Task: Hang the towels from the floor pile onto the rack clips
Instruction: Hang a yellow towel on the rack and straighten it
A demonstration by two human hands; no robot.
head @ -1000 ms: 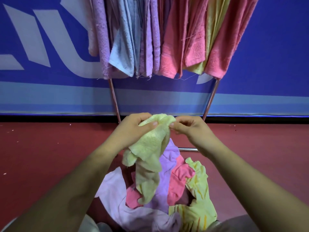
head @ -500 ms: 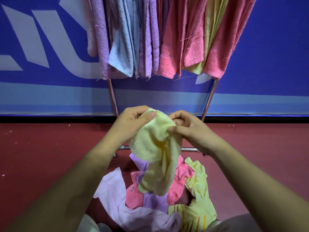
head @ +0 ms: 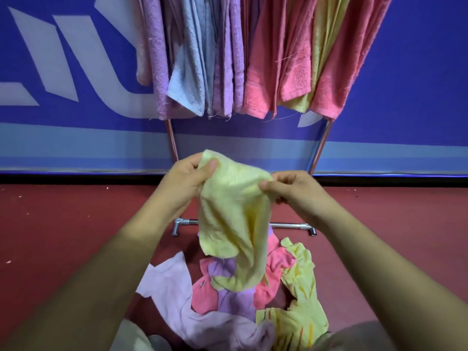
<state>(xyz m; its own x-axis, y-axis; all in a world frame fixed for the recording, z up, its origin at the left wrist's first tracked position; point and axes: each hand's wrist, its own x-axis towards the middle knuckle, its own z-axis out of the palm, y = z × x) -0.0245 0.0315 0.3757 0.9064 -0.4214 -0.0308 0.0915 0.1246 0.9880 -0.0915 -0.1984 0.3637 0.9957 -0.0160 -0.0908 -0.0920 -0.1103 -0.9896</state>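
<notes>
A pale yellow towel (head: 233, 214) hangs between my hands above the floor pile. My left hand (head: 187, 183) pinches its upper left corner with thumb over fingers. My right hand (head: 291, 191) pinches the top edge on the right. The towel's lower end droops onto the pile (head: 228, 300) of pink, lilac, yellow and pale pink towels on the red floor. Behind it stands the rack (head: 320, 145), with lilac, blue, pink and yellow hung towels (head: 253, 59) side by side. The rack's clips are out of frame above.
The rack's metal foot bar (head: 291, 226) lies on the red floor (head: 63, 236) just beyond the pile. A blue wall banner (head: 417, 72) with white shapes runs behind the rack. My knees show at the bottom edge.
My hands have moved apart and spread the yellow towel's top edge from a bunch into a wider sheet. The left hand has risen slightly.
</notes>
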